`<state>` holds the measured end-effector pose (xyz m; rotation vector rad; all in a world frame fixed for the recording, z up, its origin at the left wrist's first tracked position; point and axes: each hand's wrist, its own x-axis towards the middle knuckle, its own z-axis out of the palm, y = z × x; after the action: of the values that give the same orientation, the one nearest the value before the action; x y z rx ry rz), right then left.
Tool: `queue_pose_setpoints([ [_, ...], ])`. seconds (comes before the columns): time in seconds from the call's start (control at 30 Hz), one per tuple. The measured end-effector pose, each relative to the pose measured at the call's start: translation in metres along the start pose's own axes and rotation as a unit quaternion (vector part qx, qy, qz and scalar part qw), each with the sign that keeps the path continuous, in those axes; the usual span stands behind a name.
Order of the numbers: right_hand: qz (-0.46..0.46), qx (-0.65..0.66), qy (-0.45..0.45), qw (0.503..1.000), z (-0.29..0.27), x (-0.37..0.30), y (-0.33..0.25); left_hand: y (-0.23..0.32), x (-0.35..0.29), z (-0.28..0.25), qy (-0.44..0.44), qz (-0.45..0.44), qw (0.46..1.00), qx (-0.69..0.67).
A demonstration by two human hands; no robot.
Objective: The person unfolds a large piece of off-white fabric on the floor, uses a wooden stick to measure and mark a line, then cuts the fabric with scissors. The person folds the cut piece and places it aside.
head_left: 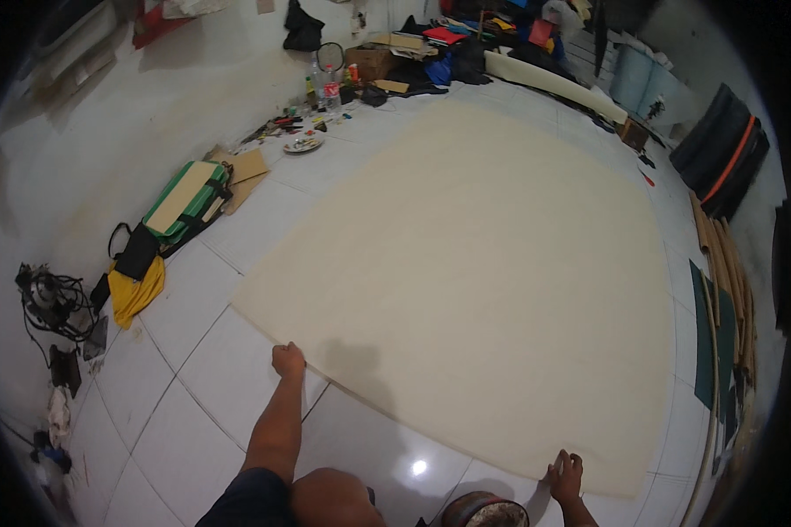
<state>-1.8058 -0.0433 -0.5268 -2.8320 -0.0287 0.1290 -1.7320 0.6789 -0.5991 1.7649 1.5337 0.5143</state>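
A large, thin cream sheet lies spread flat over the white tiled floor and fills most of the middle. My left hand is closed on its near edge, close to the left corner. Further right along that same edge, my right hand has its fingers curled round the sheet's border near the right corner. The fingertips of my left hand are hidden by the fist. A bare knee shows between my arms.
A round, worn container stands by my right arm. Along the left wall lie a green bag, a yellow cloth and a plate. Bottles and a rolled cream length are at the back; brown rolls line the right.
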Motion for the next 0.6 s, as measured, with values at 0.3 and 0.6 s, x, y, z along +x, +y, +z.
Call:
queue_pose_setpoints([
  [0.3, 0.035, -0.046, 0.053, 0.997, -0.005, -0.009, 0.014, 0.044, -0.135, -0.017, -0.164, 0.530, 0.820, 0.143],
  [0.6, 0.198, -0.035, 0.203, 0.958, -0.012, -0.041, 0.086, 0.004, -0.208, 0.009, -0.351, 0.712, 0.560, 0.239],
])
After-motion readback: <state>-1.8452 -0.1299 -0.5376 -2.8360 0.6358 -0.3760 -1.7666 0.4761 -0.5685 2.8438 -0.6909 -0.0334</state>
